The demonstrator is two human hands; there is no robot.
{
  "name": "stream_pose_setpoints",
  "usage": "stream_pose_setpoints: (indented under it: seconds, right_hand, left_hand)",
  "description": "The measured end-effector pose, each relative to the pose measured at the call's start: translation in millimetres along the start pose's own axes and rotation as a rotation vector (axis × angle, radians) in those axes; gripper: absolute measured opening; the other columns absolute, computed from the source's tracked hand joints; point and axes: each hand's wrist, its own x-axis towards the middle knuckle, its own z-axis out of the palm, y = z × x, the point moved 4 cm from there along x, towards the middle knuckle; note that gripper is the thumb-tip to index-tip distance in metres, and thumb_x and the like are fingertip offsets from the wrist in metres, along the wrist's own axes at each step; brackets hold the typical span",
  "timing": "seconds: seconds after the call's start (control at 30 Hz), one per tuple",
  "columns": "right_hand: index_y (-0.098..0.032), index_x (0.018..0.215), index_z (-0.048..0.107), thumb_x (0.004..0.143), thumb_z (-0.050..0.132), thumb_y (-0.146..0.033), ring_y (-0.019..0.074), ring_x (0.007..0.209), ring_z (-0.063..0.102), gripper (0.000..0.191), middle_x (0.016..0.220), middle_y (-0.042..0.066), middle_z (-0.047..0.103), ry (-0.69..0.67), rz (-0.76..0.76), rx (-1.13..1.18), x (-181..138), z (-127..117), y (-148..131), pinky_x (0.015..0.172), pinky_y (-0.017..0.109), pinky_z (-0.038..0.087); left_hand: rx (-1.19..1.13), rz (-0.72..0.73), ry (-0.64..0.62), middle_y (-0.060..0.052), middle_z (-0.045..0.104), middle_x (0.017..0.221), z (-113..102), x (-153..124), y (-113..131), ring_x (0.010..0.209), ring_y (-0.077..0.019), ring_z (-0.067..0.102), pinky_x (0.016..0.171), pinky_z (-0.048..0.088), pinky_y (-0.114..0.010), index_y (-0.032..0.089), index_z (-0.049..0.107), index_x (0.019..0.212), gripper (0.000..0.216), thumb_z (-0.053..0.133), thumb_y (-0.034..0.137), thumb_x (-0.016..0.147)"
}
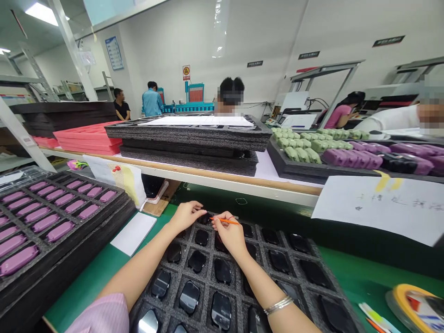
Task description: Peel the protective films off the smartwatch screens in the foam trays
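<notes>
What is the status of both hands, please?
Right hand: holding orange tool. Left hand: near tool's tip. Foam tray: black parts in pockets. Shelf: beyond hands.

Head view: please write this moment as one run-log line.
left hand: over far end of foam tray | right hand: holds orange stick, tip near left hand | tray: dark glossy parts in compartments

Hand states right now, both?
Left hand: at far end of black foam tray; can't tell if gripping.
Right hand: closed, holding orange pen-like tool.

A pale wall (270,32) rises beyond the wood-edged shelf (225,180).
</notes>
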Motion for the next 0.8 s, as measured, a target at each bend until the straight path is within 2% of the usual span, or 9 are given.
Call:
stream_pose_setpoints:
  seconds: [0.13, 0.23, 0.33, 0.47, 0.8]
  right_hand:
    - [-0.013, 0.098, 0.065, 0.099, 0.063, -0.035, 0.0124, 0.073, 0.065, 0.022, 0.087, 0.001, 0.067, 0.013, 0.020, 0.023, -2.1, -0.3, -4.5, 0.070, 0.029, 0.058]
    - [-0.013, 0.102, 0.065, 0.099, 0.063, -0.034, 0.0119, 0.073, 0.065, 0.022, 0.091, 0.002, 0.067, 0.005, 0.038, 0.049, -2.5, 5.5, -9.3, 0.067, 0.027, 0.058]
    - [-0.013, 0.107, 0.064, 0.099, 0.063, -0.035, 0.0119, 0.073, 0.065, 0.023, 0.095, 0.003, 0.067, -0.025, 0.068, 0.083, 1.5, 19.6, -12.2, 0.064, 0.026, 0.058]
    - [-0.012, 0.106, 0.065, 0.099, 0.062, -0.036, 0.0131, 0.076, 0.067, 0.024, 0.095, 0.004, 0.068, -0.072, 0.087, 0.113, 9.2, 39.7, -13.4, 0.069, 0.029, 0.060]
    - [-0.013, 0.098, 0.066, 0.097, 0.066, -0.032, 0.0163, 0.089, 0.068, 0.019, 0.098, 0.004, 0.069, -0.171, 0.004, 0.060, 3.6, 46.9, -19.0, 0.084, 0.036, 0.059]
  left_hand:
    - [0.166, -0.131, 0.068, -0.010, 0.065, 0.119, -8.6, -4.2, -9.8, 0.112, -0.0251, 0.062, 0.099, 0.052, -0.049, 0.014, 0.065, 0.113, 0.027, 0.062, 0.037, 0.098]
    - [0.256, -0.174, 0.012, -0.010, 0.064, 0.119, -7.2, -3.9, -13.6, 0.113, -0.0261, 0.062, 0.099, 0.052, -0.050, 0.014, 0.064, 0.113, 0.030, 0.066, 0.038, 0.095]
    - [0.286, -0.161, -0.075, -0.009, 0.065, 0.117, -7.5, 0.4, -16.4, 0.109, -0.0244, 0.063, 0.097, 0.053, -0.047, 0.014, 0.065, 0.112, 0.027, 0.066, 0.036, 0.095]
    - [0.280, -0.120, -0.133, -0.009, 0.065, 0.119, -13.5, 3.0, -20.0, 0.110, -0.0242, 0.064, 0.098, 0.053, -0.048, 0.016, 0.066, 0.113, 0.026, 0.066, 0.035, 0.096]
    - [0.143, -0.053, -0.068, -0.008, 0.069, 0.115, -23.2, -16.0, -23.3, 0.101, -0.0217, 0.068, 0.095, 0.055, -0.045, 0.017, 0.065, 0.120, 0.030, 0.064, 0.037, 0.098]
